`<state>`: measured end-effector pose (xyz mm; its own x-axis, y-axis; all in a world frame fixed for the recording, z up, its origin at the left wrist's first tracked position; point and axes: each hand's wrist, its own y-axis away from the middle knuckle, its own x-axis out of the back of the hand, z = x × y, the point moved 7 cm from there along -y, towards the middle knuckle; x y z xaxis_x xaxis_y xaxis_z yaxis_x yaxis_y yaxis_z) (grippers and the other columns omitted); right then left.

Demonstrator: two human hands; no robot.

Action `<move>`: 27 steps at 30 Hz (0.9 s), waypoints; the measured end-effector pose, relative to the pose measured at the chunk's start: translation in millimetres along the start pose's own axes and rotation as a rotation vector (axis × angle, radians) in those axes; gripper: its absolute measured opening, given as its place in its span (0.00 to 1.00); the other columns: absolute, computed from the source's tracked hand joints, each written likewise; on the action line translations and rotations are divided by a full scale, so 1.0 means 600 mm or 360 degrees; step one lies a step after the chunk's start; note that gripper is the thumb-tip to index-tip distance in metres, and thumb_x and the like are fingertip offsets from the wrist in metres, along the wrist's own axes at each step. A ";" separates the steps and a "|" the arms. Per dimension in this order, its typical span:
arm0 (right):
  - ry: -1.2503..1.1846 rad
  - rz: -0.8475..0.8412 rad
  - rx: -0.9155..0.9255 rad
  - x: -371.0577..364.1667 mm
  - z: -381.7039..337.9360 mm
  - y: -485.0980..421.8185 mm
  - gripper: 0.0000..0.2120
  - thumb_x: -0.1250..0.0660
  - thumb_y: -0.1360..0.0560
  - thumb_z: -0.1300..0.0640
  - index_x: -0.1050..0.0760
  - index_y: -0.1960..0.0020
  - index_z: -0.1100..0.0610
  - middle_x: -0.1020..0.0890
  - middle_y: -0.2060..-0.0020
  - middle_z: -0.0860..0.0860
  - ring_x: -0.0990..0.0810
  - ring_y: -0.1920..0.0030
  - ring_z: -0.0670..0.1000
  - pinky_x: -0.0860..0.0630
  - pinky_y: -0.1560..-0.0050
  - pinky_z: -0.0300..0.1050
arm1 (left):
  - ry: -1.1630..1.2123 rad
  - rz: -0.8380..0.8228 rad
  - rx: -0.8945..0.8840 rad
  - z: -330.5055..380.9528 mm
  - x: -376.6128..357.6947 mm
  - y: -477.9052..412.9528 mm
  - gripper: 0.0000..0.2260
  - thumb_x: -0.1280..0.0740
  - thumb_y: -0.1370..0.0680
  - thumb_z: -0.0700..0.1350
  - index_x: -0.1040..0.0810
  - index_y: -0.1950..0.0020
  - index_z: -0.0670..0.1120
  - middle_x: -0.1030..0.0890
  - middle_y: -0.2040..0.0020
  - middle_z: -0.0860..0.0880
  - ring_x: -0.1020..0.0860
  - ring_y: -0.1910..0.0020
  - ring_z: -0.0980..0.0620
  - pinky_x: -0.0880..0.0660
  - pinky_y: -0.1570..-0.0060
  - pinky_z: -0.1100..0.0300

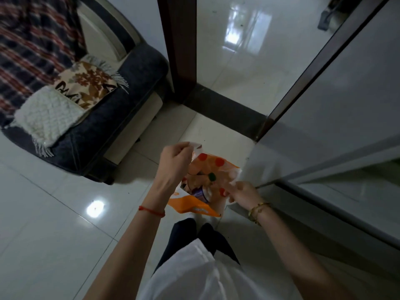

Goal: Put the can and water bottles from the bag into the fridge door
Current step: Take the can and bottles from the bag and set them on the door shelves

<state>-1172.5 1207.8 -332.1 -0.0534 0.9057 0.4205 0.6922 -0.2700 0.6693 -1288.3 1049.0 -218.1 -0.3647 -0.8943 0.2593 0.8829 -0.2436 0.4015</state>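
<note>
Holding the orange spotted bag (216, 167) open on the floor beside the fridge (337, 118), left hand (176, 160) and right hand (241, 191) each pinch an edge; can (200, 193) inside; thin plastic may tear.

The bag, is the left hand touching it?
Touching. The head view shows the left hand pinching the white top edge of the bag between its fingers and lifting it open.

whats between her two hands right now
In the head view, the open orange bag, held at its edges by the left hand and right hand.
</note>
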 end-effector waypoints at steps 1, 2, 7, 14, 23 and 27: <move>-0.0012 -0.0006 0.0000 0.005 0.003 0.018 0.22 0.37 0.23 0.44 0.23 0.67 0.59 0.21 0.69 0.53 0.19 0.58 0.58 0.25 0.46 0.52 | 0.0023 -0.0003 -0.0018 0.008 0.004 0.017 0.14 0.43 0.18 0.39 0.18 0.51 0.45 0.27 0.70 0.42 0.36 0.67 0.44 0.38 0.66 0.53; -0.0041 -0.0014 -0.0003 0.010 0.007 0.036 0.21 0.36 0.23 0.46 0.25 0.69 0.57 0.21 0.70 0.52 0.20 0.60 0.57 0.25 0.47 0.52 | 0.0033 -0.0008 -0.0036 0.016 0.007 0.035 0.14 0.43 0.18 0.39 0.19 0.55 0.50 0.28 0.74 0.47 0.37 0.67 0.45 0.39 0.67 0.53; -0.0095 0.0022 0.0010 0.034 0.035 0.119 0.22 0.38 0.21 0.50 0.31 0.72 0.56 0.26 0.73 0.50 0.28 0.69 0.48 0.33 0.64 0.41 | 0.0057 -0.0055 -0.0148 0.063 0.020 0.113 0.13 0.41 0.18 0.42 0.19 0.54 0.52 0.31 0.75 0.48 0.38 0.70 0.44 0.40 0.71 0.56; -0.0084 0.0371 -0.0077 0.041 0.070 0.191 0.16 0.38 0.22 0.51 0.32 0.65 0.56 0.27 0.69 0.53 0.27 0.66 0.52 0.33 0.63 0.45 | 0.0051 -0.0139 -0.0252 0.094 0.020 0.196 0.13 0.41 0.18 0.42 0.17 0.46 0.41 0.22 0.65 0.41 0.24 0.73 0.52 0.25 0.70 0.63; 0.0567 0.0909 0.0539 -0.032 0.008 0.295 0.08 0.30 0.28 0.57 0.20 0.53 0.60 0.18 0.56 0.56 0.20 0.53 0.57 0.25 0.50 0.49 | 0.0094 -0.0318 -0.0457 0.099 0.032 0.285 0.11 0.40 0.19 0.43 0.17 0.50 0.47 0.31 0.67 0.43 0.29 0.75 0.53 0.32 0.71 0.54; 0.0311 0.0670 0.0445 -0.089 0.046 0.300 0.20 0.29 0.30 0.52 0.23 0.40 0.56 0.21 0.40 0.53 0.27 0.37 0.53 0.31 0.36 0.43 | 0.0137 -0.0439 -0.0503 0.107 0.024 0.321 0.13 0.40 0.19 0.41 0.19 0.57 0.52 0.35 0.80 0.55 0.37 0.80 0.58 0.38 0.73 0.62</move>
<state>-1025.0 1119.9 -251.2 0.1555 0.6530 0.7413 0.8463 -0.4751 0.2410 -1142.5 1013.3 -80.9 -0.5856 -0.8044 0.1000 0.8079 -0.5691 0.1530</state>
